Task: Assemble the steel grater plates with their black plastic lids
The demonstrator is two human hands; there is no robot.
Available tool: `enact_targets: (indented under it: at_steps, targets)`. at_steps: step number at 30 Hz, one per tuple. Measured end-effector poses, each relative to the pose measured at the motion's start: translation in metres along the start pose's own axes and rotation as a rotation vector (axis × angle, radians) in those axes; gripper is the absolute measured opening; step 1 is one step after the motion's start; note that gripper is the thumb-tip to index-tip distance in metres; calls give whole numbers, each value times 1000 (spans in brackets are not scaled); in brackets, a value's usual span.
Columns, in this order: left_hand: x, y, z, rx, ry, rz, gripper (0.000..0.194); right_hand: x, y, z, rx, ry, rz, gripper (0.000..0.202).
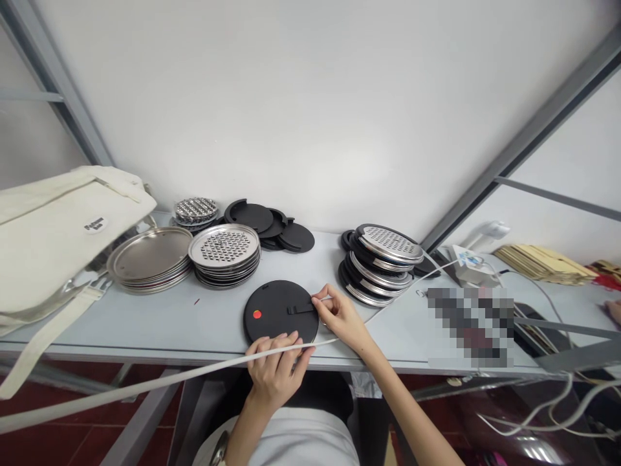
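Note:
A black round plastic disc (274, 320) with an orange-red sticker and a small raised clip in a slot lies on the table before me. My left hand (277, 366) grips its near edge, fingers over the top and thumb to the right. At the right rim, by the slot's outer end, my right hand (339, 317) pinches the disc between thumb and fingertips. What lies under those fingertips is hidden. A white cable (194, 375) runs across the view in front of my left fingers and passes by my right hand.
Behind the disc stand stacks of round metal grater plates (230, 249), plain metal trays (150, 255) and black discs (294, 236). Assembled grater discs (383, 259) are piled at right. A cream bag (63, 233) sits left, envelopes (543, 262) far right. Another person's hand (614, 310) shows at the right edge.

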State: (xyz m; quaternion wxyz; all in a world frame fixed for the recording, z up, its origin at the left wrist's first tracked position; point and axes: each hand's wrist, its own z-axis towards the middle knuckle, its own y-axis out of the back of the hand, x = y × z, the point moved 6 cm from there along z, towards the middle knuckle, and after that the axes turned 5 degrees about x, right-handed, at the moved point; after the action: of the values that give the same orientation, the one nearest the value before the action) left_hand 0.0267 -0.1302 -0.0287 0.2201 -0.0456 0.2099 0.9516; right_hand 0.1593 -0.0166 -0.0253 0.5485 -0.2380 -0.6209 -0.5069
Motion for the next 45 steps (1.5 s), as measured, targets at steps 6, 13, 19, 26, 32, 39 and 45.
enact_targets:
  at_steps: [6, 13, 19, 26, 32, 39, 45]
  targets:
    - [-1, 1, 2, -9, -4, 13, 19, 0, -1, -1, 14, -7, 47, 19]
    - [0, 1, -1, -11, -2, 12, 19, 0, -1, 0, 9, -7, 9, 15]
    - [-1, 1, 0, -9, -12, 10, 18, 3, 0, -1, -8, 10, -43, 11]
    - [-2, 1, 1, -6, -13, 6, 15, 5, 2, -1, -22, 16, -78, 11]
    - [-1, 0, 0, 6, -8, 0, 16, 5, 2, -1, -29, 4, -73, 11]
    - [-1, 0, 4, 16, 32, -8, 14, 5, 0, -3, -20, 14, -93, 10]
    - [0, 0, 6, 1, 20, -9, 10, 7, -2, -5, -11, 35, -105, 10]
